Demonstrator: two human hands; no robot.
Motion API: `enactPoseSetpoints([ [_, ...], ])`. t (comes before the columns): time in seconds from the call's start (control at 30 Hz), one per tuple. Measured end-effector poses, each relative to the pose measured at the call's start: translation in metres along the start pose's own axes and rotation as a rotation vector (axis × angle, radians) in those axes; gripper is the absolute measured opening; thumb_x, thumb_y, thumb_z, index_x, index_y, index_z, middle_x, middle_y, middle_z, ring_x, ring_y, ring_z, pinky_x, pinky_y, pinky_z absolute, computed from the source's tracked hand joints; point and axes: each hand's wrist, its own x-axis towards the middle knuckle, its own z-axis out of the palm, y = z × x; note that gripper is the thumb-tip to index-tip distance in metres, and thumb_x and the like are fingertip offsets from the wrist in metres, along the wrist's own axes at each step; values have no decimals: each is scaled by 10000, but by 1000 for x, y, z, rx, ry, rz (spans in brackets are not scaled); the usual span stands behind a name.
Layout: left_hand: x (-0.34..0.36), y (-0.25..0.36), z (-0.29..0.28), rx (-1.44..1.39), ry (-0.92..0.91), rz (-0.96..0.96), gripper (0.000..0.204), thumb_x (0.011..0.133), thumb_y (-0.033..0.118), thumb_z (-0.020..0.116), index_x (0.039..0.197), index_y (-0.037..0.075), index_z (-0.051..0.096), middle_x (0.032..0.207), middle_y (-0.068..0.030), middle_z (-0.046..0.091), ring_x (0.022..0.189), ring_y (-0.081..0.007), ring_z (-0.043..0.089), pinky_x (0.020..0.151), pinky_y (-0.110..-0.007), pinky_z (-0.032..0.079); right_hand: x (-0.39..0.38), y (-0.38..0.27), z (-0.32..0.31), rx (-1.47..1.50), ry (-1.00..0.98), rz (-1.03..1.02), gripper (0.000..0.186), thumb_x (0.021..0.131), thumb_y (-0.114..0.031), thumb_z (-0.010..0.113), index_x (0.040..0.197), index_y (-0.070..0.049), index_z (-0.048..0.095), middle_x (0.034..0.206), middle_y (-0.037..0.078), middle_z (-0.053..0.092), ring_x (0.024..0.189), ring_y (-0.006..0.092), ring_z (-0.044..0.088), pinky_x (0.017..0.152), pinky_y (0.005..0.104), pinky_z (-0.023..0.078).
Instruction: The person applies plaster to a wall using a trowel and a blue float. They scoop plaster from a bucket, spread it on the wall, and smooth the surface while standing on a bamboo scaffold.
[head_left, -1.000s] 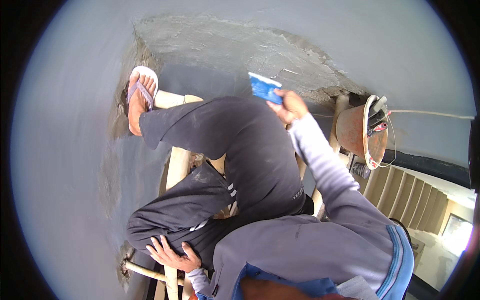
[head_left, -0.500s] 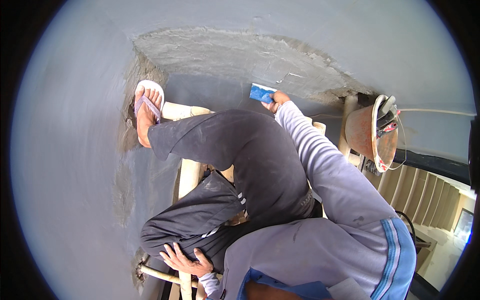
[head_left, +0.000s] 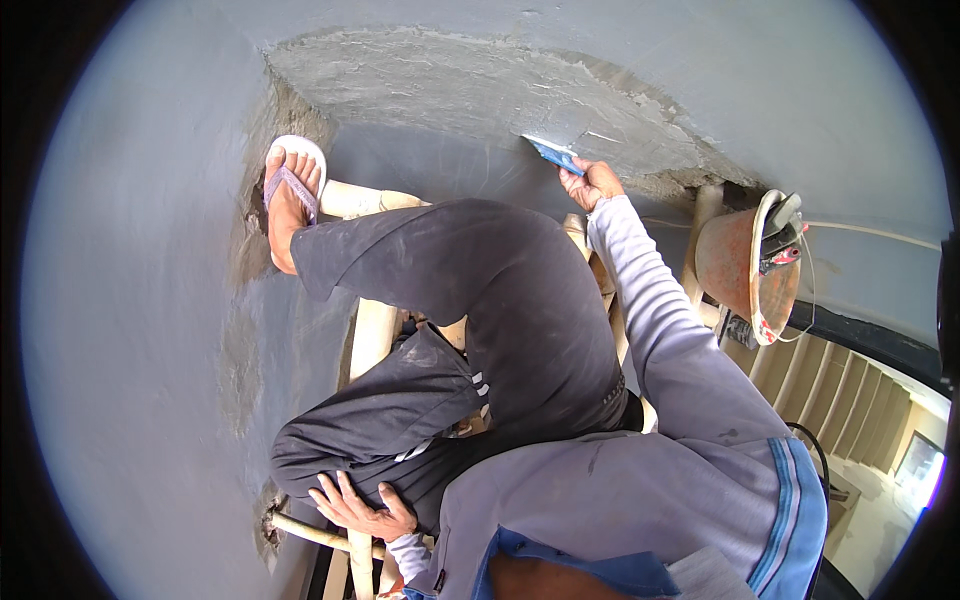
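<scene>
My right hand grips a flat blue scraper with a pale edge. That edge lies against the lower border of a rough grey plaster patch on the wall, just left of a short white mark. The scraper is tilted and shows narrow from here. My left hand rests on my bent leg in dark trousers, fingers spread, holding nothing.
I sit on bamboo poles. My foot in a flip-flop braces at the left wall. At right hangs a stained bucket holding tools, near a pale cord. Stairs lie far below at lower right.
My right hand has moved right and slightly up with the scraper, which has turned from showing its broad blue face to a slimmer tilt. My left hand stays on my leg.
</scene>
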Motion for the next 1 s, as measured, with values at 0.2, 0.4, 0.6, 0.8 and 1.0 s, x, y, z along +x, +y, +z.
enactPoseSetpoints([
  [0.2,0,0,1,-4,1,3,587,884,479,434,1252,26,499,1339,-202,431,1295,-423,284,1049,-536,187,-25,-17,5,-9,-129,-50,251,933,-19,367,1116,150,396,998,284,566,800,294,617,645,319,558],
  [0.4,1,-1,4,-30,37,3,579,879,469,449,1246,25,507,1333,-198,439,1292,-418,292,1049,-531,192,-79,-43,40,8,-141,-136,296,918,29,315,1148,207,367,1086,343,530,844,317,629,690,288,582],
  [0.6,-3,-5,5,-29,25,2,575,878,461,459,1252,26,502,1332,-198,441,1293,-424,286,1049,-535,187,-151,-58,59,-60,-297,-189,238,902,15,404,1103,140,400,1040,255,551,813,251,633,619,246,569],
  [0.8,-2,-3,5,-36,49,26,581,886,470,455,1255,25,499,1341,-200,434,1299,-420,284,1052,-530,187,-201,-27,27,-348,-183,-219,78,871,-23,512,947,-2,509,836,88,578,668,141,596,481,214,502],
  [1.0,0,-3,6,-16,42,57,587,890,470,447,1261,17,489,1336,-199,440,1295,-422,293,1054,-528,188,-80,-28,-22,-353,77,-58,177,900,0,416,1026,121,448,970,231,577,813,304,641,662,345,593],
])
